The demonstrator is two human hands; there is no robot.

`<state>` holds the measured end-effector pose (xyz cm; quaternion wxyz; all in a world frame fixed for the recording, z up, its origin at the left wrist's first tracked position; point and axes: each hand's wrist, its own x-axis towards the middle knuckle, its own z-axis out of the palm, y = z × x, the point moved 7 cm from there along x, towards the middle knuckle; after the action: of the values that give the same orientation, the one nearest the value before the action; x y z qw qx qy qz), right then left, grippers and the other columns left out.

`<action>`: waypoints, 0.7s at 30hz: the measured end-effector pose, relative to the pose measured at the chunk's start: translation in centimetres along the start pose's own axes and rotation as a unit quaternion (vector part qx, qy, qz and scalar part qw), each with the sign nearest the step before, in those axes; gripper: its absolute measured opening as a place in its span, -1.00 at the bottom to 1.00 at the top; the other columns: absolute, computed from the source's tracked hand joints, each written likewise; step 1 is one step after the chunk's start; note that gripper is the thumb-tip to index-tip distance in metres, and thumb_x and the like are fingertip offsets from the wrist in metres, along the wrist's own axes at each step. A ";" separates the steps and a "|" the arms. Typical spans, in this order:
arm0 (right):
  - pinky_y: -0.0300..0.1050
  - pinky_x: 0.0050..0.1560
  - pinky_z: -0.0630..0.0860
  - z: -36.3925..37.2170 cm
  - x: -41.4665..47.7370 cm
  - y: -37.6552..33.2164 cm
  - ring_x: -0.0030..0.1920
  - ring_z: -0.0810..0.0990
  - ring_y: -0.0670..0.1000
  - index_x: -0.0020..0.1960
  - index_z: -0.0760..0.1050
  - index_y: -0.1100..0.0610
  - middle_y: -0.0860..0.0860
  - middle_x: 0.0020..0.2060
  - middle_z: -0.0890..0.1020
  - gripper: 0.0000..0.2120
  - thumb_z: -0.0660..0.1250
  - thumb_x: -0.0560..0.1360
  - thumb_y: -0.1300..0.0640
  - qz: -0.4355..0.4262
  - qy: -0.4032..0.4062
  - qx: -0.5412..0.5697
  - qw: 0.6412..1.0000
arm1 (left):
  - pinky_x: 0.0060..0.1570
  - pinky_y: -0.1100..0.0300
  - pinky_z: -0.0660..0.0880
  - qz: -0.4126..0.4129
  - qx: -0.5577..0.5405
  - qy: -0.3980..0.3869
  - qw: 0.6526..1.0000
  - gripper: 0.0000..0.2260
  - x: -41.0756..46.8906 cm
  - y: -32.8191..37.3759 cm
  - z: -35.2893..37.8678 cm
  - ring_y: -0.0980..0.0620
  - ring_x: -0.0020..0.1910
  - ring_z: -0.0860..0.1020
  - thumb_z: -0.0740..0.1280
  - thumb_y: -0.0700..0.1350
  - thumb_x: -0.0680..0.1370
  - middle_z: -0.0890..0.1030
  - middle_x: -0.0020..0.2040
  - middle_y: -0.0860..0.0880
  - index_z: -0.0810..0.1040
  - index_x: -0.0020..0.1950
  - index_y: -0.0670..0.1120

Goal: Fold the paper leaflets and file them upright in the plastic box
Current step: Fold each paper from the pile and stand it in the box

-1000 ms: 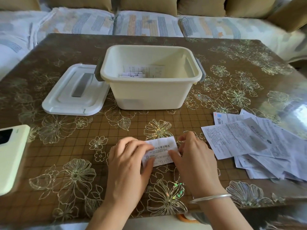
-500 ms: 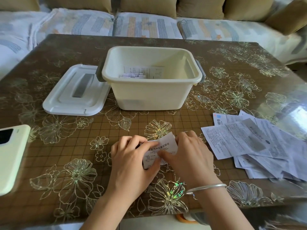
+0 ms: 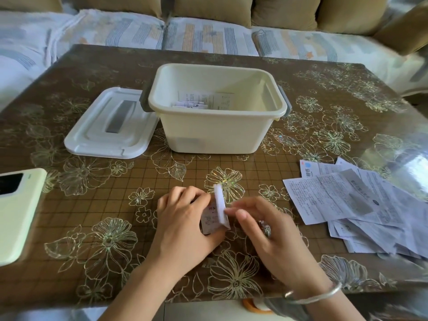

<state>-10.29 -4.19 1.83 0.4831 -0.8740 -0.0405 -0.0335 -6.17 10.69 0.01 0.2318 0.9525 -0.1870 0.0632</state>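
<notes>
White paper stood half-folded between the two hands in the head view. The leaflet (image 3: 216, 212) lay on the table (image 3: 92, 205) with its right flap raised nearly upright. The left hand (image 3: 183, 218) had its fingers curled over the printed left half, gripping it and pinning it down. The right hand (image 3: 266, 230), blurred by motion, appeared to pinch the raised flap's edge between thumb and forefinger, its other fingers loose.

Beyond the grip and well apart stood the plastic box (image 3: 215, 135), open, with a few folded leaflets (image 3: 201, 100) upright against its far wall. Its lid (image 3: 108, 126) lay beyond and left of the grip, just beside the box. Right of the grip, near but apart, sprawled the pile of unfolded leaflets (image 3: 347, 198). Far to the left lay a pale green phone (image 3: 18, 212).

The fold looked about midway. If the flap came over with its edges unmatched, the crease would likely set crooked and the packet might bulge instead of standing neatly in the box. The glossy table cover looked slippery, so any easing of the left hand's pressure could let the thin sheet slide. The right forearm, close to the pile, might brush loose sheets toward the near table edge.
</notes>
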 end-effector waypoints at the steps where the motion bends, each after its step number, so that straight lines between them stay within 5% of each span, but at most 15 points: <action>1: -0.27 0.10 0.49 0.4 -0.3 -0.3 0.13 0.55 -0.21 0.12 0.55 -0.03 -0.25 0.03 0.63 -0.70 0.16 0.56 -0.15 -0.042 0.000 -0.052 0.998 | -0.01 0.11 0.22 -0.002 -0.002 -0.002 1.000 -0.55 0.1 -0.1 0.0 0.05 0.07 0.42 0.23 0.35 0.32 0.52 0.02 0.18 0.58 0.03 0.10; 7: -0.09 0.35 0.25 1.9 -0.9 0.5 0.43 0.24 -0.16 0.26 0.50 -0.16 -0.34 0.31 0.42 -0.70 0.14 0.59 -0.13 -0.131 -0.033 -0.218 0.967 | 0.07 0.19 0.12 -0.004 -0.056 -0.076 0.996 -0.41 0.6 -1.4 -0.1 0.23 0.13 0.28 0.13 0.38 0.29 0.40 0.06 0.36 0.48 0.26 0.22; 11: -0.10 0.37 0.24 2.0 -1.0 0.5 0.44 0.22 -0.15 0.26 0.50 -0.16 -0.31 0.33 0.41 -0.67 0.11 0.59 -0.15 -0.134 -0.040 -0.237 0.962 | 0.18 0.21 0.17 -0.034 -0.135 -0.136 0.981 -0.38 0.3 -1.8 -0.9 0.41 0.11 0.20 0.40 0.28 0.39 0.24 0.08 0.48 0.23 0.39 0.35; 15: -0.10 0.37 0.24 2.0 -1.0 0.7 0.44 0.24 -0.14 0.23 0.53 -0.16 -0.29 0.33 0.43 -0.67 0.11 0.59 -0.15 -0.139 -0.039 -0.245 0.959 | 0.34 0.15 0.21 0.001 -0.131 -0.103 0.986 -0.44 0.2 -2.2 -1.0 0.34 0.21 0.32 0.39 0.19 0.42 0.34 0.26 0.38 0.34 0.41 0.31; 21: -0.16 0.23 0.40 1.3 -0.2 0.1 0.26 0.41 -0.21 0.11 0.61 -0.11 -0.27 0.17 0.56 -0.75 0.21 0.54 -0.06 -0.119 0.009 -0.191 0.974 | 0.37 0.05 0.09 0.029 -0.024 -0.083 0.996 -0.46 -0.3 -2.7 -0.5 0.14 0.41 0.17 0.07 0.42 0.39 0.23 0.49 0.23 0.44 0.33 0.35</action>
<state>-10.43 -3.14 1.00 0.3000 -0.9388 -0.1322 -0.1060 -5.42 13.24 -0.78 0.2368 0.9427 -0.2348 -0.0139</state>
